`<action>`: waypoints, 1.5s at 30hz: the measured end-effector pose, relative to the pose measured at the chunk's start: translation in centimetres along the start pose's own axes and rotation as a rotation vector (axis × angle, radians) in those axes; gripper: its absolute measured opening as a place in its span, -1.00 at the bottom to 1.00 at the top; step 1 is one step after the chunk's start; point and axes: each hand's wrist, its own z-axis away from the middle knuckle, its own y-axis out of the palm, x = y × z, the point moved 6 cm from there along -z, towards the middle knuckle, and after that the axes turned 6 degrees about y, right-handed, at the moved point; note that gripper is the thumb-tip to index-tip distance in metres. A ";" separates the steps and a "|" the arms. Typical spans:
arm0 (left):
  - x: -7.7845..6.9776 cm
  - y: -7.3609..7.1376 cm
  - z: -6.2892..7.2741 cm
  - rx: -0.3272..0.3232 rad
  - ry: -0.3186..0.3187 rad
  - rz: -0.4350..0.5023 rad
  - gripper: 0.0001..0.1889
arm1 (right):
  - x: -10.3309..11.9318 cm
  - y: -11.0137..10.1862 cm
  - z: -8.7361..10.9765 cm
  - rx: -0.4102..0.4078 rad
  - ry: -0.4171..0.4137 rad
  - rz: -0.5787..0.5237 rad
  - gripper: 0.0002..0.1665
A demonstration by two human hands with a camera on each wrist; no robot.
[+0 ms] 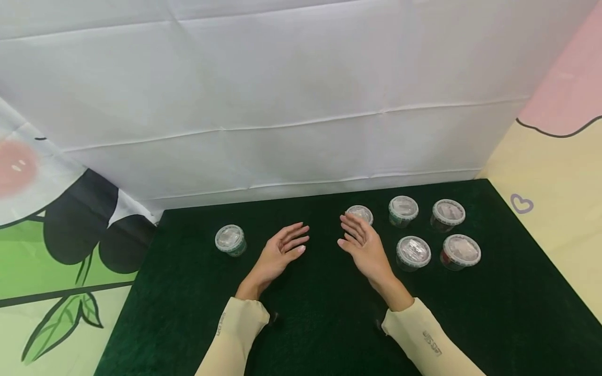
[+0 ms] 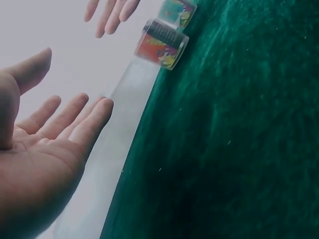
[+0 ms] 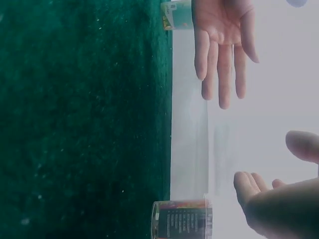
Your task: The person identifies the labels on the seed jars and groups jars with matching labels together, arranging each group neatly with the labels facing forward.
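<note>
My left hand (image 1: 277, 253) hovers over the green cloth, its fingers relaxed and holding nothing. To its left stands a lidded clear tub (image 1: 230, 239) with a greenish label. My right hand (image 1: 367, 250) is likewise raised with fingers extended and no object in it. Just behind its fingertips a lidded tub (image 1: 359, 212) is partly hidden. In the left wrist view a tub with a red label (image 2: 160, 45) stands beyond the left fingers. The right wrist view shows a dark-labelled tub (image 3: 182, 220) near the right hand and the left hand (image 3: 222, 45) opposite, palm visible.
Right of my right hand stand several more lidded tubs, among them a back tub (image 1: 403, 210), a front tub (image 1: 413, 253) and a red-labelled one (image 1: 462, 250). A white cloth wall (image 1: 301, 151) rises behind the green-covered table (image 1: 310, 334). Printed cloths hang at both sides.
</note>
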 end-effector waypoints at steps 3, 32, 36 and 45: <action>0.2 0.6 -0.2 0.006 -0.001 0.001 -0.39 | -0.1 -0.4 0.2 -0.054 -0.016 -0.014 -0.25; 1.5 5.3 -3.6 -0.018 -0.021 -0.018 -0.32 | -1.9 -2.9 0.7 -0.451 -0.025 0.081 -0.22; 1.6 5.9 -4.4 -0.022 -0.013 -0.020 -0.33 | -2.4 -3.1 0.4 -0.458 0.002 0.090 -0.20; 1.7 6.5 -5.7 -0.039 -0.017 -0.051 -0.32 | -3.3 -3.0 -0.4 -0.460 0.064 0.103 -0.19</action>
